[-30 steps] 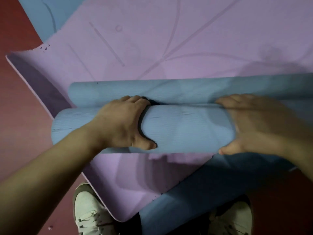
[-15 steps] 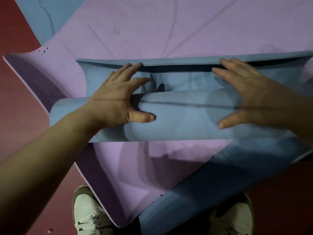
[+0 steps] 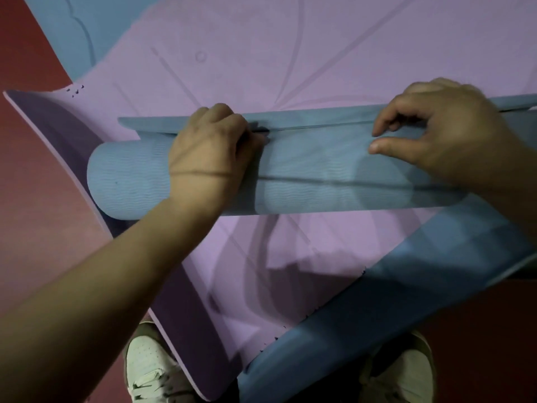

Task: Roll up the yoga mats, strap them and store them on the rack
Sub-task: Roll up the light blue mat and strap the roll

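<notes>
A blue yoga mat roll (image 3: 313, 181) lies crosswise on a flat purple yoga mat (image 3: 305, 62). Its loose flap (image 3: 313, 119) stands up along the far side of the roll. My left hand (image 3: 209, 149) lies over the left part of the roll, fingers curled around the flap's edge. My right hand (image 3: 441, 132) is on the right part, fingers curled over the flap and thumb resting on the roll. The roll's right end runs out of view.
The purple mat's dark underside (image 3: 186, 309) curls up at its left edge. Another blue mat (image 3: 392, 286) lies diagonally at the lower right, over the purple one. A third blue mat (image 3: 64, 33) shows at the top left. Red floor (image 3: 35, 199) surrounds them. My white shoes (image 3: 151, 370) stand below.
Both hands went from gripping the roll, to stretched flat towards the opened flap, to curled on the flap's edge now. The roll has shifted slightly away from me.
</notes>
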Demonstrator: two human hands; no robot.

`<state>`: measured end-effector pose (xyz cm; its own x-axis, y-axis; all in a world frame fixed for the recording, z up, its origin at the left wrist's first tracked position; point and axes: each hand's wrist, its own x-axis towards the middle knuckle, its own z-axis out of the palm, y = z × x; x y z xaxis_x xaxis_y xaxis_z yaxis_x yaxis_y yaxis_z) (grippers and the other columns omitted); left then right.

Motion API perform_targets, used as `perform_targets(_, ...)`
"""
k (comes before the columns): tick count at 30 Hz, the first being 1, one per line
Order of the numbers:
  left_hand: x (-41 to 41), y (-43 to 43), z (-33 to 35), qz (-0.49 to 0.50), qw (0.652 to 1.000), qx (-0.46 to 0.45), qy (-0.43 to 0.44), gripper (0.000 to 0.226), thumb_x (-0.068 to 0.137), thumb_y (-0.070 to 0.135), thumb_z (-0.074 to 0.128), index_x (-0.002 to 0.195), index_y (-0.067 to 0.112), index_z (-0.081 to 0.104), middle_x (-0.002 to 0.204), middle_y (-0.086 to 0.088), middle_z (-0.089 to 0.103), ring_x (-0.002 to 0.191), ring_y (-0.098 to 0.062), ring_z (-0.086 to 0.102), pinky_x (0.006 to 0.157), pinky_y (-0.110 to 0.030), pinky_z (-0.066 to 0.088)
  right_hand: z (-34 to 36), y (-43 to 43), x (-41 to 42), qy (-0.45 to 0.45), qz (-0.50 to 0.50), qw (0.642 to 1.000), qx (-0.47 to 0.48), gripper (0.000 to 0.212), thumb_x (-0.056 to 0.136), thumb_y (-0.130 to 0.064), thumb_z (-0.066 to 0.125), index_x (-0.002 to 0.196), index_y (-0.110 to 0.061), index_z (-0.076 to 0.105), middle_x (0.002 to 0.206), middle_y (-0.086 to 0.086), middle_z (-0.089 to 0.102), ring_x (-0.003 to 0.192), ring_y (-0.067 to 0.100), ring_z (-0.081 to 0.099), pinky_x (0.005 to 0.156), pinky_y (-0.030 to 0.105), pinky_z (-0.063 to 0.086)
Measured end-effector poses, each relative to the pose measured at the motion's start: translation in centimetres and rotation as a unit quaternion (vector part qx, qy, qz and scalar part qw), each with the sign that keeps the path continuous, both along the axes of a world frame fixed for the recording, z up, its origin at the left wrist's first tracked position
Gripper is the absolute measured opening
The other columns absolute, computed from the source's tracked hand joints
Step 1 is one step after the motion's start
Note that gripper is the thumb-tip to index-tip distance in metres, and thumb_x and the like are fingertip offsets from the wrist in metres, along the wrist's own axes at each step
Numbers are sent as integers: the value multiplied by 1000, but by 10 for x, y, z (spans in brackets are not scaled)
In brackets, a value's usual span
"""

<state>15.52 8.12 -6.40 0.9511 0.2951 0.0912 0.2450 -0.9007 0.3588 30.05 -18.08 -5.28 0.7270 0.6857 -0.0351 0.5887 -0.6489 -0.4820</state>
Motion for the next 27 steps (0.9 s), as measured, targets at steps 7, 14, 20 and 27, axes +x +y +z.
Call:
perform_targets(7,-44,-17,-13,-102,976,163,102,125,48,61,85,146,-1,38,137,-24,47,130,-43,42,116,-56,26,2,-9,-42,-103,16,993,-52,73,65,-68,74,114,-15,63,110,6,61,101,30,55,92,44,44)
perform_targets(14,-12,3,-7,-126,978,151,72,110,56,79,69,134,4,49,115,-16,55,102,-37,54,93,-48,44,-5,-1,-44,-145,41,973,-177,117,40,-53,91,137,-7,44,129,18,49,117,40,47,106,50,33)
perform_targets(20,-31,13,12,-189,968,49,156,109,41,76,74,130,16,53,110,-5,56,96,-31,56,87,-41,49,15,-12,-52,-71,106,970,-209,108,39,-73,65,130,-14,53,114,8,59,97,33,57,78,41,51)
perform_targets(27,-36,19,8,-195,957,-23,212,107,42,78,65,135,28,56,132,-11,40,129,-29,30,105,-42,33,14,-11,-61,38,100,958,-265,113,35,-79,57,132,-22,49,135,5,45,128,25,36,103,44,41)
